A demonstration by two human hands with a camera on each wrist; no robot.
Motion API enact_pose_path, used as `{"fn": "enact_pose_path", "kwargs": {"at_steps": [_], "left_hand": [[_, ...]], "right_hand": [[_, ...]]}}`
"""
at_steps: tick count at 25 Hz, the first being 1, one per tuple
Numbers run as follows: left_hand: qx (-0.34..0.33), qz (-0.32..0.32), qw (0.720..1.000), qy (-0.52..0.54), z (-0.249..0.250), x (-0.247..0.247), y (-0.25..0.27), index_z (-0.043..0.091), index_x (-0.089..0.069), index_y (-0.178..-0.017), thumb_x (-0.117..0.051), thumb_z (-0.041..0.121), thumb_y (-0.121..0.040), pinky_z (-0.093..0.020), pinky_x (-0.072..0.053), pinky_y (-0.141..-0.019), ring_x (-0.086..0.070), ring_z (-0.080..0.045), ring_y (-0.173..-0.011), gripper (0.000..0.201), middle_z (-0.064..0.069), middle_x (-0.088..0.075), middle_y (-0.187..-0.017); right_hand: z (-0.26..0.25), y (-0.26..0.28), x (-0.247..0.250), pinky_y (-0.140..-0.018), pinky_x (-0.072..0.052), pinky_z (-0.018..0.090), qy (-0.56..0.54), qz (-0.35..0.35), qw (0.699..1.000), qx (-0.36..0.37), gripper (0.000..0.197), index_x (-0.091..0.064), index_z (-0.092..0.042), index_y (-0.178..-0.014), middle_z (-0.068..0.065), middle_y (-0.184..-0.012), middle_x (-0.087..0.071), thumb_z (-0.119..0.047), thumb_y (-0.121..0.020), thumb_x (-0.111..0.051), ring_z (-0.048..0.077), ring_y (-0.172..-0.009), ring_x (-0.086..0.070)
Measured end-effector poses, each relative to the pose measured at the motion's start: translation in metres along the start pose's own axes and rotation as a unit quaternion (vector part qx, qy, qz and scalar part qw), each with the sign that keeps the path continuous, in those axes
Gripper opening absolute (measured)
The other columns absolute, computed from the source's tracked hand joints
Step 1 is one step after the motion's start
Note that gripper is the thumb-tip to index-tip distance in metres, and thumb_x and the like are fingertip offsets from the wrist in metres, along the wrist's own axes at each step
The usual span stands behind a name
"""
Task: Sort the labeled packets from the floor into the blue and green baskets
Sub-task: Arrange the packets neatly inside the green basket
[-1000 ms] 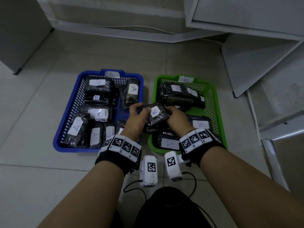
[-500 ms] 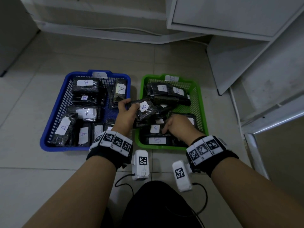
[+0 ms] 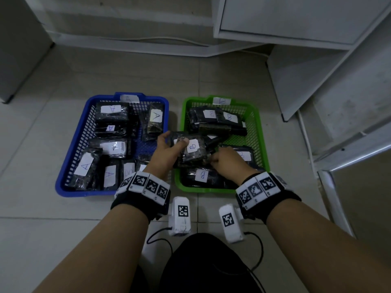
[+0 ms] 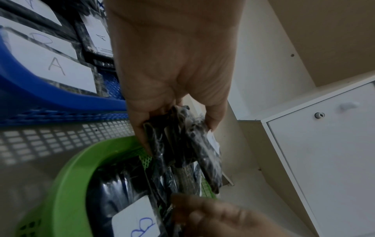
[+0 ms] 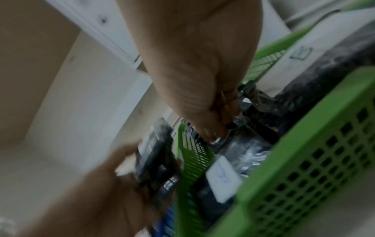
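My left hand (image 3: 169,146) is gripping the B packet (image 3: 191,150) above the green basket (image 3: 257,132)'s near-left edge, while my right hand (image 3: 227,160) is pinching a packet inside.

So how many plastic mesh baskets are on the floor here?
2: the blue plastic mesh basket on the left, the green plastic mesh basket right of it; no others visible.

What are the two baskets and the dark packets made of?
Blue basket and green basket: apparently moulded plastic, smooth rims and perforated grid walls. Packets, such as the one the left hand grips: likely glossy clear film, crinkled, with white paper-like labels.
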State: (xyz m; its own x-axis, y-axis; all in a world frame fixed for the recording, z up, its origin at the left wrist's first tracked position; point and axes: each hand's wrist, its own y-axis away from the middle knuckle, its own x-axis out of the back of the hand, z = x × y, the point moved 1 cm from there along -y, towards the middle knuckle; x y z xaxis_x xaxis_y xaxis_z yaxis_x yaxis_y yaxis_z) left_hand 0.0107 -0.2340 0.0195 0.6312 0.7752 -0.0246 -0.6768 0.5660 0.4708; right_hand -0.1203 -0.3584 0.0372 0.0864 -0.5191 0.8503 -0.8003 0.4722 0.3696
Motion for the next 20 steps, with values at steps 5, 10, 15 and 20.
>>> {"fn": "enact_pose_path", "kwargs": {"at_steps": [5,10,15,20], "left_hand": [[-0.018,-0.077,0.995,-0.065,-0.007,-0.011,0.005,0.020,-0.042,-0.129,-0.074,0.052,-0.073,-0.040,-0.051,-0.095,-0.062,-0.017,-0.106,0.072,-0.001,-0.062,-0.121],[-0.011,-0.087,0.996,-0.033,-0.010,-0.020,0.007,0.022,-0.041,-0.133,-0.059,0.026,-0.093,-0.048,-0.049,-0.097,-0.062,-0.027,-0.107,0.044,-0.011,-0.061,-0.124],[-0.084,-0.003,0.996,-0.041,0.003,-0.008,0.007,0.014,-0.043,-0.128,-0.063,0.021,-0.090,-0.034,-0.053,-0.088,-0.063,-0.016,-0.099,0.044,-0.002,-0.063,-0.116],[-0.092,-0.146,0.944,-0.280,0.005,-0.010,0.013,0.020,-0.053,-0.105,-0.081,0.022,-0.072,-0.030,-0.051,-0.085,-0.063,-0.011,-0.091,0.043,0.006,-0.065,-0.098]], "right_hand": [[0.000,0.010,0.012,-0.059,-0.052,0.028,-0.469,0.037,0.880,-0.067,0.036,-0.058,-0.011,-0.120,0.010,-0.108,-0.065,-0.028,-0.088,-0.066,0.019,-0.090,-0.064],[0.007,0.014,0.008,-0.052,-0.054,0.030,-0.484,0.034,0.870,-0.091,0.016,-0.057,-0.011,-0.097,0.023,-0.116,-0.060,-0.009,-0.085,-0.068,0.027,-0.088,-0.062],[0.016,0.019,0.012,-0.071,-0.059,0.043,-0.351,0.071,0.929,-0.087,0.014,-0.058,-0.017,-0.100,0.006,-0.107,-0.061,-0.011,-0.088,-0.063,0.031,-0.089,-0.065],[0.032,0.021,0.031,-0.076,-0.040,0.025,-0.270,0.205,0.929,-0.148,0.018,-0.062,-0.017,-0.107,-0.002,-0.100,-0.059,-0.012,-0.090,-0.059,0.016,-0.090,-0.054]]}}
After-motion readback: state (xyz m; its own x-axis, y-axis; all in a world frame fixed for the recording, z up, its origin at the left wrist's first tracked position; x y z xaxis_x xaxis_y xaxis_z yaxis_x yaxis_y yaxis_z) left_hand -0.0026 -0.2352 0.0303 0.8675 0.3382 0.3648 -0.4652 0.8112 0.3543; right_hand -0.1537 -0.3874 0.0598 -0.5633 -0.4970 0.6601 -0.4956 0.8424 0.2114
